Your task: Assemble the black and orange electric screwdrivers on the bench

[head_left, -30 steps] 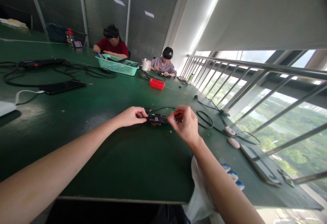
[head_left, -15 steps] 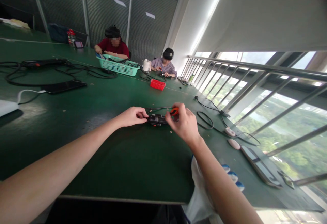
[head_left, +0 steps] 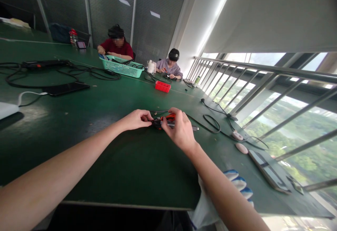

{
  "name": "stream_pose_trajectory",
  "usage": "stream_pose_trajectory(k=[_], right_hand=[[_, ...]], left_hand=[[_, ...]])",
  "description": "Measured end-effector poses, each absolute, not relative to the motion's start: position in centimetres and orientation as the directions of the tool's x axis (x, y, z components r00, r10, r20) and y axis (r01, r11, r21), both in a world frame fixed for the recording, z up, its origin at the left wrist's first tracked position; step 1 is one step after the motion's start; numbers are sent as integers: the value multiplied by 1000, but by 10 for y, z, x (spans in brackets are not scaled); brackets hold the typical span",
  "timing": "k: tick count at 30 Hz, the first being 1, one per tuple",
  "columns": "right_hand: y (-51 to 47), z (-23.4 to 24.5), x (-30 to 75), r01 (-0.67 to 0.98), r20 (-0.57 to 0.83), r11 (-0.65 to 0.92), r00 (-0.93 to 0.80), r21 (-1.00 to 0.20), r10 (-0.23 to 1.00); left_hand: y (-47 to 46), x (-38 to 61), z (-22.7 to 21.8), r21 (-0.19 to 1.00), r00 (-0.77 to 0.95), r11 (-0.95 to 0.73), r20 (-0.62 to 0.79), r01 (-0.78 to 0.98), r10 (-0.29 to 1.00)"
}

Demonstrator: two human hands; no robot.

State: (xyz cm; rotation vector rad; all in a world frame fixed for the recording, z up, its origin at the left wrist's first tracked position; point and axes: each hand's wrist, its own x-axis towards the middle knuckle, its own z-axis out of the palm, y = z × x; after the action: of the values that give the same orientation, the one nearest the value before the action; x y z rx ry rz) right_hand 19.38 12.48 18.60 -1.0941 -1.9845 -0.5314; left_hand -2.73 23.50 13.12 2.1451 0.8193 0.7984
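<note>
A slim black tool [head_left: 157,123] with orange parts lies on the green table [head_left: 147,167] in front of me, a narrow silvery tip [head_left: 195,128] sticking out on its right. My left hand [head_left: 139,119] pinches its left end between thumb and fingers. Above the tool's middle, my right hand [head_left: 179,127] is closed on an orange piece [head_left: 170,117], which sits over or against the black body. My fingers partly cover the piece, so its kind cannot be told. Behind both hands runs a thin dark cable [head_left: 201,124].
A red tray [head_left: 162,86] and a turquoise basket [head_left: 123,69] stand farther back, near two people at work. Blue-and-white gloves [head_left: 238,183] lie beneath my right forearm. A phone [head_left: 67,88] is at left, a flat device [head_left: 268,171] at right by the railing.
My right hand has moved left along the tool with the orange piece, uncovering the silvery tip. My left hand stays at the left end.
</note>
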Motion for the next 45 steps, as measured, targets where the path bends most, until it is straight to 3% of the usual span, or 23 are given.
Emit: stream_pose_trajectory(k=[6, 11, 16, 19, 22, 28, 38, 45], right_hand=[[118, 191, 193, 860, 791, 508, -350, 58, 502], [121, 190, 198, 835, 778, 546, -300, -66, 552], [127, 192, 221, 898, 857, 397, -45, -190, 513], [129, 193, 230, 905, 860, 358, 17, -230, 510], [130, 193, 230, 906, 847, 362, -8, -218, 531], [133, 191, 225, 929, 841, 361, -132, -80, 525], [129, 194, 222, 928, 845, 369, -149, -60, 514], [127, 193, 226, 908, 798, 391, -121, -151, 590]], left_hand=[[234, -28, 134, 765, 622, -565, 287, 309, 729], [235, -28, 133, 774, 623, -561, 290, 294, 726], [232, -28, 136, 808, 626, -530, 277, 259, 729], [231, -28, 137, 805, 627, -528, 268, 271, 731], [230, -28, 138, 806, 623, -526, 269, 273, 735], [230, -27, 139, 811, 625, -526, 277, 256, 730], [232, -27, 136, 811, 631, -532, 285, 242, 721], [233, -28, 135, 813, 631, -525, 273, 252, 726]])
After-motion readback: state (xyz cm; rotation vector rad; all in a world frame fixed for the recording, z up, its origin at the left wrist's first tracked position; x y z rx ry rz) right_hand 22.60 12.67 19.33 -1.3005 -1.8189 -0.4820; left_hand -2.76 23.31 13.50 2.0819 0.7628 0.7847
